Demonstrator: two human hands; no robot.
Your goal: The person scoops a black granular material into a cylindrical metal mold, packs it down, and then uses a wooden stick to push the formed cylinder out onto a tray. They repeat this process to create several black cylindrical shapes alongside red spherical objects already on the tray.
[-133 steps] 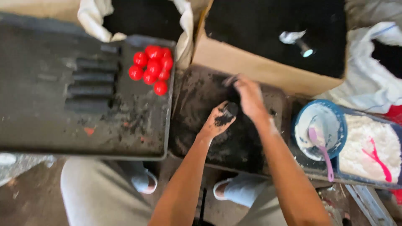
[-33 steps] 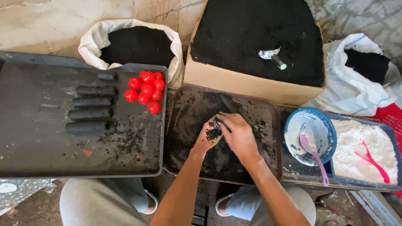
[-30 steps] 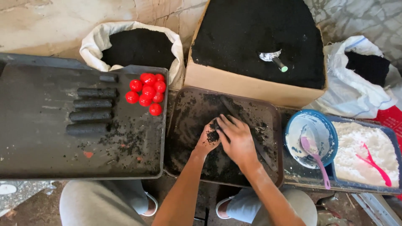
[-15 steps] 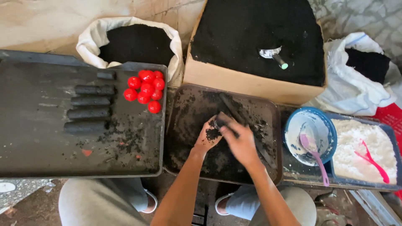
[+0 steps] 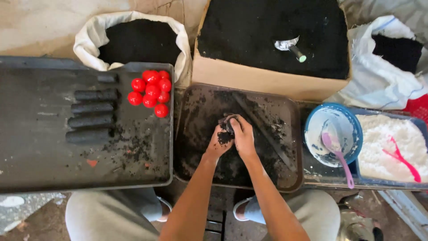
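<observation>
Over the dark brown tray (image 5: 285, 178) in the middle, my left hand (image 5: 218, 143) and my right hand (image 5: 243, 136) are pressed together around a lump of black, crumbly paste (image 5: 226, 125). The left hand cups it from below and the right closes over it from the side. Only a small part of the lump shows between the fingers. Loose black crumbs are scattered over the tray around the hands.
A large dark tray (image 5: 35, 165) at left holds several black rolled sticks (image 5: 91, 120) and several red balls (image 5: 151, 91). Behind are a white sack of black powder (image 5: 138, 42) and a cardboard box of black powder with a scoop (image 5: 292, 47). At right stand a blue bowl with a purple spoon (image 5: 336, 151) and a tub of white powder (image 5: 392, 143).
Both hands have kept working the black lump in the same spot over the middle tray; the right hand has shifted from beside it to over it. Nothing else has moved.
</observation>
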